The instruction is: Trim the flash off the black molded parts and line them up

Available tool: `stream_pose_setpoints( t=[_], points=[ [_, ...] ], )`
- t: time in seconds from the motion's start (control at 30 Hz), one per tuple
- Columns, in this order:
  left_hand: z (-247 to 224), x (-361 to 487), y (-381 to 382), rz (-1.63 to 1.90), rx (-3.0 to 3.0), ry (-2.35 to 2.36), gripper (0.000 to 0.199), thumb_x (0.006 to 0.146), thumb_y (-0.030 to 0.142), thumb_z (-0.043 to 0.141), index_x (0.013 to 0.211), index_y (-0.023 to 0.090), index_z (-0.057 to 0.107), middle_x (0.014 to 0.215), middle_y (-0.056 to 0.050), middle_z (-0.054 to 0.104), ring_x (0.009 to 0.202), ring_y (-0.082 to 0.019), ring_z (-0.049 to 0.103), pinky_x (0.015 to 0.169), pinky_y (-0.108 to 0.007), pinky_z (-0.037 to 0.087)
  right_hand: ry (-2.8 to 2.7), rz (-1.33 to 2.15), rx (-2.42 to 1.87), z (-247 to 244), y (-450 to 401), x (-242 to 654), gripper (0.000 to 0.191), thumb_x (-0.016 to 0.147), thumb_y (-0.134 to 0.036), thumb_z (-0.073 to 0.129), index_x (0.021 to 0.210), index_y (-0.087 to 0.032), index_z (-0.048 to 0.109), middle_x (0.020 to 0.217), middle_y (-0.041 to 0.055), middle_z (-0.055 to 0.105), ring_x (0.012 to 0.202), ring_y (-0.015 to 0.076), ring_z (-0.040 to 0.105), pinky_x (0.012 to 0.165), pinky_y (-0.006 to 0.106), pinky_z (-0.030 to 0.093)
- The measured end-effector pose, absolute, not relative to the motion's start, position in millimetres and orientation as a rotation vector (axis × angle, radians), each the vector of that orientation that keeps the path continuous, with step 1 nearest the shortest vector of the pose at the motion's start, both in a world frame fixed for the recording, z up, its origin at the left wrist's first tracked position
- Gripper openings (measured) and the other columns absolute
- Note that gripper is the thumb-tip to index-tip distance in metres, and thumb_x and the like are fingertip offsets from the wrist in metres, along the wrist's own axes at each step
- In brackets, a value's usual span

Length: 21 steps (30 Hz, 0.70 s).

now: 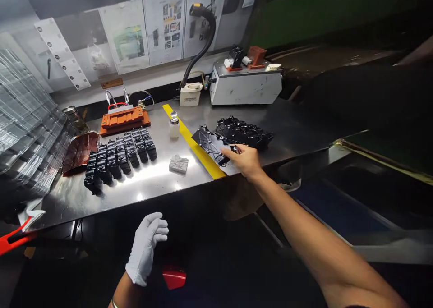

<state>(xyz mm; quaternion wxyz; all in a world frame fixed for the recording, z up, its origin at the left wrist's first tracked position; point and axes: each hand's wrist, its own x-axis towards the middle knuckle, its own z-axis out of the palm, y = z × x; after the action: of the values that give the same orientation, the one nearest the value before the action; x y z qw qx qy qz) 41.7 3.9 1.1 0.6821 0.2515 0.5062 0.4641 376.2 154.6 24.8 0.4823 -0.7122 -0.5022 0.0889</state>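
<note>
My right hand (246, 160) pinches a black part (209, 143) by its right end — that one-sided hold might slip — while my gloved left hand (148, 238) curls loosely, empty.

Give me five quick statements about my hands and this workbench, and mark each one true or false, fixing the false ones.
1. The left hand wears a white glove. True.
2. The right hand wears one too. False: it is bare.
3. An orange fixture stands on the bench, behind a row of black pieces. True.
4. The left hand rests on the bench. False: it is held in front of the bench's near edge, apart from it.
5. The right hand grips a ribbed black part. True.
</note>
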Motion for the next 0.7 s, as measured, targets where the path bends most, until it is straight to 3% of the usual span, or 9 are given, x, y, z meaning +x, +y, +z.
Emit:
stream_pose_setpoints(
  t=[0.1, 0.17, 0.27, 0.33, 0.4, 0.57, 0.7],
  points=[
    [14.1, 58.8, 15.7, 1.152, 0.512, 0.942, 0.062, 0.074, 0.044, 0.079, 0.127, 0.023, 0.055, 0.125, -0.012, 0.064, 0.1, -0.022, 0.068, 0.082, -0.034, 0.056, -1.608, 0.044, -1.503, 27.3, 115.9, 306.8, 0.042, 0.075, -0.045, 0.071, 0.106, -0.017, 0.071, 0.081, 0.0048, 0.075, 0.067, 0.0185, 0.069, 0.058, 0.026, 0.05],
    [21.1, 66.8, 24.0, 1.226, 0.434, 0.833, 0.062, 0.076, 0.049, 0.075, 0.13, 0.03, 0.053, 0.136, -0.009, 0.059, 0.111, -0.025, 0.065, 0.086, -0.038, 0.056, -1.998, -0.032, -1.241, 29.8, 84.8, 261.7, 0.041, 0.08, -0.038, 0.07, 0.116, -0.018, 0.068, 0.091, 0.0072, 0.077, 0.076, 0.019, 0.072, 0.064, 0.025, 0.052],
    [24.7, 63.8, 31.9, 1.271, 0.204, 0.796, 0.037, 0.081, 0.045, 0.069, 0.108, 0.02, 0.066, 0.104, -0.006, 0.072, 0.098, -0.022, 0.069, 0.087, -0.035, 0.055, -2.401, 0.092, -0.9, 30.9, 64.8, 222.7, 0.037, 0.082, -0.04, 0.07, 0.114, -0.022, 0.069, 0.086, 0.003, 0.076, 0.068, 0.0146, 0.07, 0.059, 0.022, 0.05],
    [22.2, 49.9, 31.4, 1.205, 0.08, 0.795, 0.031, 0.082, 0.04, 0.066, 0.1, 0.016, 0.069, 0.092, -0.007, 0.073, 0.089, -0.022, 0.07, 0.087, -0.039, 0.056, -2.423, 0.169, -0.882, 29.0, 81.0, 224.1, 0.036, 0.081, -0.045, 0.072, 0.11, -0.024, 0.069, 0.088, 0.001, 0.075, 0.071, 0.0123, 0.069, 0.062, 0.02, 0.05],
    [16.3, 30.6, 26.7, 1.079, 0.037, 0.749, 0.04, 0.084, 0.044, 0.062, 0.107, 0.011, 0.068, 0.1, -0.012, 0.074, 0.088, -0.026, 0.071, 0.085, -0.044, 0.057, -2.206, 0.024, -1.171, 24.6, 115.4, 242.6, 0.042, 0.077, -0.052, 0.074, 0.107, -0.023, 0.07, 0.096, 0.0047, 0.074, 0.08, 0.0148, 0.069, 0.064, 0.022, 0.05],
    [-5.2, -3.2, 14.2, 0.985, 0.063, 0.589, 0.07, 0.088, 0.068, 0.044, 0.121, 0.01, 0.063, 0.115, -0.019, 0.071, 0.089, -0.029, 0.072, 0.069, -0.044, 0.059, -2.138, 0.009, -1.37, 6.1, 182.7, 275.3, 0.048, 0.072, -0.058, 0.075, 0.097, -0.017, 0.074, 0.089, 0.0109, 0.073, 0.067, 0.0171, 0.064, 0.055, 0.027, 0.046],
    [-18.2, -0.8, 16.5, 0.941, 0.013, 0.548, 0.075, 0.089, 0.072, 0.034, 0.121, 0.011, 0.063, 0.112, -0.017, 0.072, 0.085, -0.029, 0.072, 0.067, -0.042, 0.06, -2.138, 0.06, -1.375, -2.3, 152.3, 227.5, 0.042, 0.088, -0.051, 0.06, 0.12, -0.025, 0.068, 0.109, 0.0092, 0.073, 0.091, 0.0228, 0.069, 0.073, 0.034, 0.056]
  ],
)
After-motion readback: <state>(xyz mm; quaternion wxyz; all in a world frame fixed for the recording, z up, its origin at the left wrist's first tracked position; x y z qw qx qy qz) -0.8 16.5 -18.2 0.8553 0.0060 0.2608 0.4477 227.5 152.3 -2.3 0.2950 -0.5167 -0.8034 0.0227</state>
